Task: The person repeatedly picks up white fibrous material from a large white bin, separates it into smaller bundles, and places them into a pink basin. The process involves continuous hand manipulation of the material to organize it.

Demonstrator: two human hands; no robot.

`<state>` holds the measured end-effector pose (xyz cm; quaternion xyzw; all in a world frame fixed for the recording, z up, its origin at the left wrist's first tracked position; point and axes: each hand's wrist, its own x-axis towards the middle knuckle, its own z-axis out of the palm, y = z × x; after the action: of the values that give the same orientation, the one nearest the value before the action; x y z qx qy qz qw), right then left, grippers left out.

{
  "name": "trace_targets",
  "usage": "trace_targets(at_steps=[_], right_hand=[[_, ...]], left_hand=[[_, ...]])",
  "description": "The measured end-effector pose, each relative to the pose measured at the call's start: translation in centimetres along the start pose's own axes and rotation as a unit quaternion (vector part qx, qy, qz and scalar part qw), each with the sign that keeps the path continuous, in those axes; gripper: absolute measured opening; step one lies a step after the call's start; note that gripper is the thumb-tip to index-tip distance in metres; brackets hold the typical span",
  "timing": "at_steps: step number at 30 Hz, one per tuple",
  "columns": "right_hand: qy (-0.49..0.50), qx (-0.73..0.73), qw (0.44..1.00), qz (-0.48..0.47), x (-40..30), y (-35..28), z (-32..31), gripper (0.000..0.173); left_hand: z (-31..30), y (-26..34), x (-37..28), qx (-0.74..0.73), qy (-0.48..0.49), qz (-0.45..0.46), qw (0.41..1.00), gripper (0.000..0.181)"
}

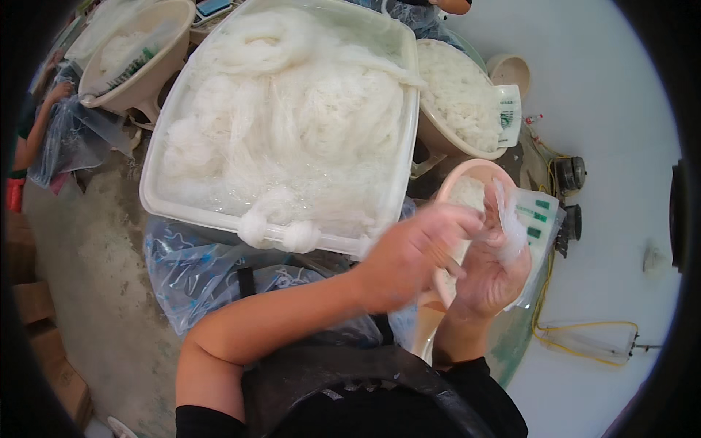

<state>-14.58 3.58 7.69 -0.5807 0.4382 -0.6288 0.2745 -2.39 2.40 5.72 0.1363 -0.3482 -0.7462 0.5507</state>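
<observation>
A large white plastic tub [412, 180] holds wet, fine white strands [285, 109], and looped bundles of strands [301, 236] hang over its near rim. To the right, my right hand [489, 279] is closed around a translucent white clump [512, 235], held over a pink oval basin [452, 174]. My left hand [411, 254], blurred, reaches across from the left with curled fingers close to that clump; whether it grips anything cannot be told. Pale strands [465, 194] lie in the pink basin. Beside it is a printed translucent plastic bag [542, 219] with green marks.
A beige basin of white strands [460, 101] stands behind the pink one, a printed packet [509, 115] at its edge. Another beige basin [159, 60] is at upper left, near another person's arm [41, 126]. Yellow cable [539, 306] runs along the white wall [619, 180]. Cardboard boxes [60, 372] stand lower left.
</observation>
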Motion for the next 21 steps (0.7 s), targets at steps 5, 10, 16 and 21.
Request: trace_targets(at_steps=[5,10,16,21], right_hand=[[-0.023,0.23,0.971,0.064,-0.1,-0.4,-1.3,0.054],[-0.099,0.185,0.978,-0.006,-0.6,1.0,-2.8,0.035],[-0.034,0.478,0.854,0.202,0.0,0.4,-1.8,0.033],[0.012,0.439,0.869,0.227,0.3,1.0,-2.0,0.035]], left_hand=[[0.0,1.9,3.4,0.444,-0.194,0.182,0.855,0.015],[-3.1,2.1,3.6,0.423,-0.301,-0.095,0.85,0.025],[-4.6,0.2,1.3,0.251,-0.304,-0.233,0.889,0.033],[-3.8,-0.4,1.1,0.546,-0.277,-0.094,0.785,0.021]])
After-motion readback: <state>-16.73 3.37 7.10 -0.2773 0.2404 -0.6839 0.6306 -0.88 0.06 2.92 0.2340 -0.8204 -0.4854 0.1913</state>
